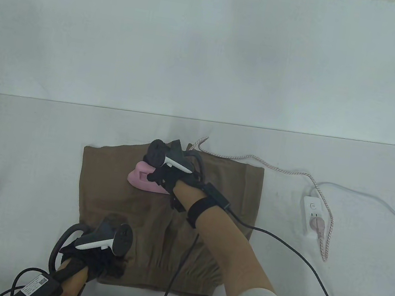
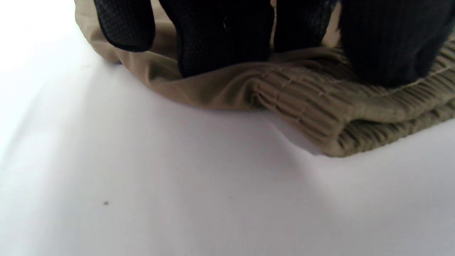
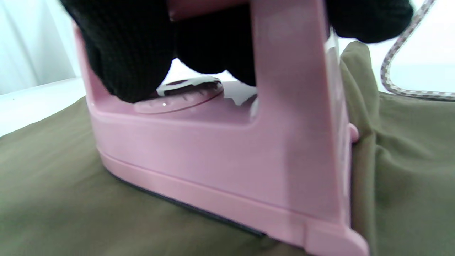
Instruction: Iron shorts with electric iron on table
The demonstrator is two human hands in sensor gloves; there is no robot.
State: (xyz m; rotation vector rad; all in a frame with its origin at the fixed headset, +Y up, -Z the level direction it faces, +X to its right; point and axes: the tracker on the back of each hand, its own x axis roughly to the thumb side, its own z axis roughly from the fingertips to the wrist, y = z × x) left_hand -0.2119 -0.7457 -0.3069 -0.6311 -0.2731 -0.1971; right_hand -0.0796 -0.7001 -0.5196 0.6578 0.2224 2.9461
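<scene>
Because the left hand (image 1: pixel 101 248) sits nearest the person, it sets the anchor for the coming stroke: its gloved fingers (image 2: pixel 220 39) press down on the ribbed elastic waistband (image 2: pixel 337 106) at the near left corner of the tan shorts (image 1: pixel 111 179), lying side by side on the cloth rather than wrapped round anything. In the left wrist view the waistband bunches into a small fold just beyond the fingertips, with the bare white table (image 2: pixel 142 185) in front of it.

Farther out and a little to the right of that anchor, the right hand (image 1: pixel 170 171) grips the handle of the pink electric iron (image 1: pixel 142 178), fingers curled through the handle opening and closed around it. The right wrist view shows the soleplate flat on the fabric and a raised ridge of cloth touching the iron's rear face. The iron's long axis runs roughly left to right, its nose pointing toward the left edge of the shorts, away from the gripping wrist. My judgement is that the next stroke should run along the leg away from the pinned waistband, so the cloth stays taut between the two hands.

Beyond and to the right of the gripping hand, the braided power cord (image 1: pixel 255 161) trails off the far hem to a white power strip (image 1: pixel 313 215), where its pink plug (image 1: pixel 318 223) is seated. No other containers are in view.
</scene>
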